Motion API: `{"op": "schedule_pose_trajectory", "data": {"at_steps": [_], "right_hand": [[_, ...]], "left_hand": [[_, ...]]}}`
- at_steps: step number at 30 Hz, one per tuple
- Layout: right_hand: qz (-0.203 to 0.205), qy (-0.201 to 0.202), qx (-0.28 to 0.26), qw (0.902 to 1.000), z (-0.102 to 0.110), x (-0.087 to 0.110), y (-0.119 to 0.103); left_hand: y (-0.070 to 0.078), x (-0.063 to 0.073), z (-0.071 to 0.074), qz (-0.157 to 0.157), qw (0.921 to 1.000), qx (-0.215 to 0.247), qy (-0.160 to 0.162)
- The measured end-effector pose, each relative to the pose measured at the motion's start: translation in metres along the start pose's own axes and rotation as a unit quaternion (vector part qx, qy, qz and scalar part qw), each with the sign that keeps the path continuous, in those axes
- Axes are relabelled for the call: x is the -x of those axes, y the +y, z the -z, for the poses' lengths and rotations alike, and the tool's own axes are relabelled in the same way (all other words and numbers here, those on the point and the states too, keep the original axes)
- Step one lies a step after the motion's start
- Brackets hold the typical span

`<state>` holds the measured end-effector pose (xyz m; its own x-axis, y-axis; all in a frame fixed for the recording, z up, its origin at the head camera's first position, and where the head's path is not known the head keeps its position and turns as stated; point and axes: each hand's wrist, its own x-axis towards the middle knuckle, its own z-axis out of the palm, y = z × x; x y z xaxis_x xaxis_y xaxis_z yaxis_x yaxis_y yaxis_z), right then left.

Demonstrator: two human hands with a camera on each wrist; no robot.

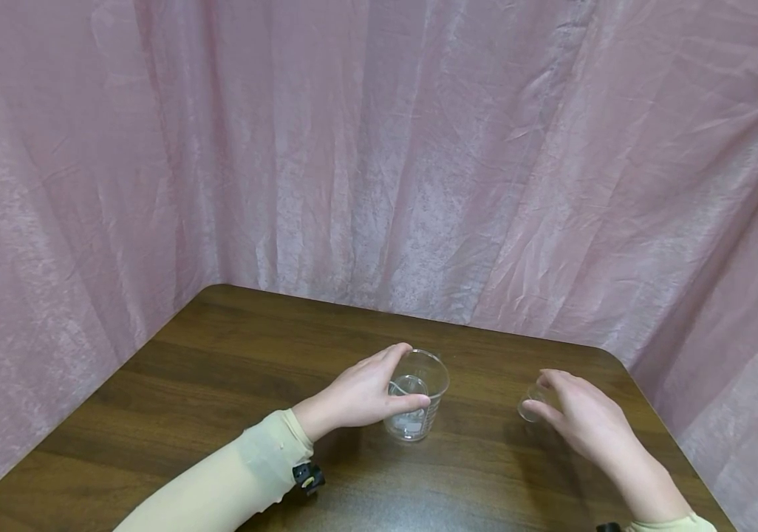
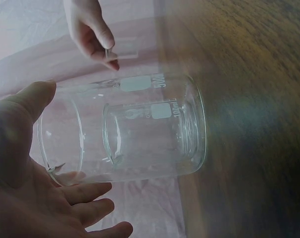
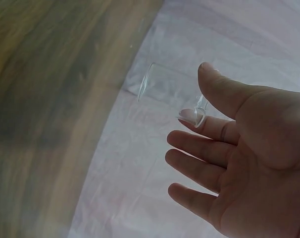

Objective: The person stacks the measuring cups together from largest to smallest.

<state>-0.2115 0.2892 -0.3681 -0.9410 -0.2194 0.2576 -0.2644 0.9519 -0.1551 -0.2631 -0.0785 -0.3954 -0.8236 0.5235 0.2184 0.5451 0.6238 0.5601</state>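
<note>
My left hand (image 1: 367,388) holds a large clear glass beaker (image 1: 437,391) near its rim, thumb on one side and fingers on the other. White print and a 500 mark show on its wall. Inside it stands a smaller glass beaker (image 2: 145,131) marked 100 mL. The large beaker's base is close to the table top. Off to the right, my right hand (image 1: 585,417) pinches a third, very small glass beaker (image 3: 170,89) at its rim between thumb and index finger. Its other fingers (image 3: 194,166) are spread loosely. In the right wrist view this tiny beaker appears above the table.
A dark brown wooden table (image 1: 233,340) with rounded far corners lies under both hands. Pink curtains (image 1: 379,162) hang behind it and along both sides. A small black device (image 1: 309,477) is strapped at the left wrist.
</note>
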Motion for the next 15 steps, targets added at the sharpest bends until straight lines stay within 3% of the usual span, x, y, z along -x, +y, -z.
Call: {"op": "schedule_pose_trajectory", "data": {"at_steps": [15], "right_hand": [[0.033,0.012,-0.018,0.9992,0.003,-0.02,-0.026]], "left_hand": [[0.0,0.0,0.001,-0.001,1.0,-0.002,0.0]]}}
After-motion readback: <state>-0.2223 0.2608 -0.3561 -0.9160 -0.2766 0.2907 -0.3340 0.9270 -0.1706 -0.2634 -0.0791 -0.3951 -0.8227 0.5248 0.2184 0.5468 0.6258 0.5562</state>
